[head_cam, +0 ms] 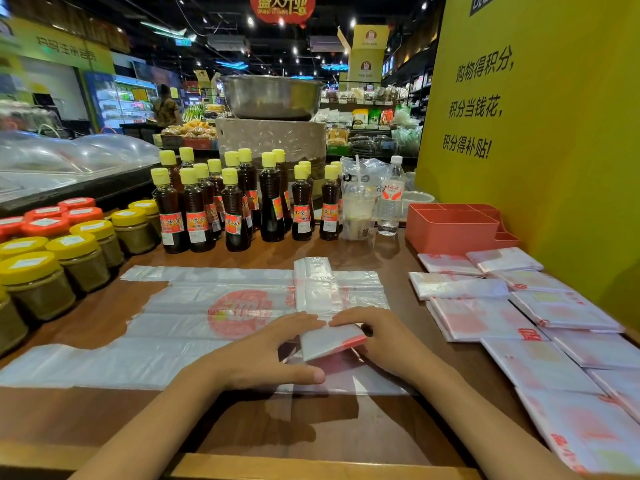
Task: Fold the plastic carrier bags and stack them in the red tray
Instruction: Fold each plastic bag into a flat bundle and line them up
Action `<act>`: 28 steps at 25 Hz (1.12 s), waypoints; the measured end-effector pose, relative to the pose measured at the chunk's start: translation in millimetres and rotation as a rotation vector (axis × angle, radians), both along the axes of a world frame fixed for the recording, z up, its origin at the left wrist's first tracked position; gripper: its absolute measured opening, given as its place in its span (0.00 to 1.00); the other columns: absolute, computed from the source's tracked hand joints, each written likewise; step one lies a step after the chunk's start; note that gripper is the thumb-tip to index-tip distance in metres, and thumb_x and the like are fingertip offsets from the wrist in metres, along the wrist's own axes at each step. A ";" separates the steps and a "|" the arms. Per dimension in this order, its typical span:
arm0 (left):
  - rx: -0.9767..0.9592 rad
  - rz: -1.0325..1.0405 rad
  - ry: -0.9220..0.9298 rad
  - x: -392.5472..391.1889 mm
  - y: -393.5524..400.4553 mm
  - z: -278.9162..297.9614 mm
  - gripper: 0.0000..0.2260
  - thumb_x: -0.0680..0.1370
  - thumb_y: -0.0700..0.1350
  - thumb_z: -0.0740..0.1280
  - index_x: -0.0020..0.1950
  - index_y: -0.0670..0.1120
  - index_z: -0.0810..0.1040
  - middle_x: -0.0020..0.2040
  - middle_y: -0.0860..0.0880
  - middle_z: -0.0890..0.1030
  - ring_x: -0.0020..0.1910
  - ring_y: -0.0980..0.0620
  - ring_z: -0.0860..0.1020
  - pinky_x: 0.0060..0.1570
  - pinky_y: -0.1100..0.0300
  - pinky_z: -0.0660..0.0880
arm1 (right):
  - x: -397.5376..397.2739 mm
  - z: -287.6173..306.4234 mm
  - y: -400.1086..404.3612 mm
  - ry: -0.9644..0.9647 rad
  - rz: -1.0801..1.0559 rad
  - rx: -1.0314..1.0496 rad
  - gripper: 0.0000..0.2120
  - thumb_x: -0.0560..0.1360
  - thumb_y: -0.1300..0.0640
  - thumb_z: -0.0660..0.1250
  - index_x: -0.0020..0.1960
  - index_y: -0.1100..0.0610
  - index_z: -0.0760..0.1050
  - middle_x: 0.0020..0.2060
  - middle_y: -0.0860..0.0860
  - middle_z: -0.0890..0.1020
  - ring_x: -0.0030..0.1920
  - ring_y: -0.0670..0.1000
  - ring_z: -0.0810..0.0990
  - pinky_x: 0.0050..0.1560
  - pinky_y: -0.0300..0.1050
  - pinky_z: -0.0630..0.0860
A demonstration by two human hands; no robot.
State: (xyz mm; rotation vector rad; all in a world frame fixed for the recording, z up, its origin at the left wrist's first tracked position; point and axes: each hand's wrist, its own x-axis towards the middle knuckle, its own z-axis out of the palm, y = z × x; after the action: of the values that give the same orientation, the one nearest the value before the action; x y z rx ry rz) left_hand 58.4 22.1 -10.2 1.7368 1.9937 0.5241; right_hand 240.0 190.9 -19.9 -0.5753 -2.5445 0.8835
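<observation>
A clear plastic carrier bag (194, 317) with a red round logo lies flat across the wooden table. On its right part lies a narrow folded bag strip (317, 282). The strip's near end (329, 341) is folded into a small packet. My left hand (273, 355) and my right hand (377, 337) hold this packet from both sides, fingertips pressing its top edge. The red tray (450, 230) stands at the back right and shows no bags inside. Several folded bags (485, 317) lie on the table to the right.
Dark sauce bottles with yellow caps (235, 202) stand in rows behind the bag. Jars with yellow and red lids (52, 251) line the left. A drink cup (358, 213) and a water bottle (389, 199) stand left of the tray. A yellow wall (540, 133) borders the right.
</observation>
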 end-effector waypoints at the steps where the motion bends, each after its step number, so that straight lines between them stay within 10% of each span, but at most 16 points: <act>1: 0.027 0.013 -0.032 -1.0 -1.2 0.5 0.30 0.72 0.70 0.69 0.71 0.73 0.61 0.68 0.78 0.57 0.64 0.76 0.60 0.64 0.69 0.60 | 0.3 2.1 -0.9 0.032 0.008 -0.027 0.12 0.79 0.58 0.68 0.59 0.45 0.83 0.56 0.39 0.83 0.56 0.37 0.78 0.58 0.35 0.74; 5: 0.303 0.115 -0.102 -6.0 1.7 0.0 0.11 0.79 0.57 0.67 0.61 0.64 0.76 0.57 0.70 0.75 0.58 0.67 0.74 0.54 0.69 0.72 | 2.0 11.0 -10.7 0.133 0.050 -0.127 0.09 0.81 0.53 0.67 0.55 0.43 0.84 0.49 0.37 0.85 0.51 0.39 0.81 0.50 0.33 0.76; 13: 0.431 0.287 -0.149 -3.7 8.8 -2.2 0.14 0.80 0.61 0.61 0.51 0.57 0.83 0.52 0.61 0.79 0.52 0.65 0.75 0.46 0.68 0.74 | -4.4 11.8 -20.4 0.323 -0.002 -0.505 0.09 0.79 0.56 0.71 0.58 0.53 0.80 0.49 0.50 0.84 0.45 0.48 0.86 0.43 0.40 0.81; 18: 0.391 0.265 -0.132 4.5 11.8 0.7 0.13 0.81 0.58 0.59 0.41 0.61 0.81 0.49 0.61 0.77 0.49 0.67 0.74 0.43 0.71 0.72 | -7.6 0.8 -12.6 0.245 -0.145 -0.344 0.11 0.79 0.47 0.69 0.60 0.47 0.77 0.55 0.43 0.81 0.52 0.45 0.83 0.50 0.45 0.83; 28: 0.376 0.312 -0.224 2.1 17.4 -9.0 0.27 0.78 0.50 0.71 0.73 0.60 0.64 0.64 0.62 0.74 0.57 0.61 0.75 0.47 0.74 0.74 | -5.4 2.2 -13.8 0.004 -0.133 -0.111 0.23 0.81 0.50 0.65 0.75 0.47 0.67 0.63 0.43 0.77 0.59 0.42 0.74 0.61 0.36 0.69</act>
State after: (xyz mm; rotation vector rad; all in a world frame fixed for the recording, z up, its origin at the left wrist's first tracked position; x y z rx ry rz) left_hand 60.6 39.4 -19.2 1.4818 2.1083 1.2097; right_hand 234.6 177.1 -17.7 -0.7654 -2.4324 0.9815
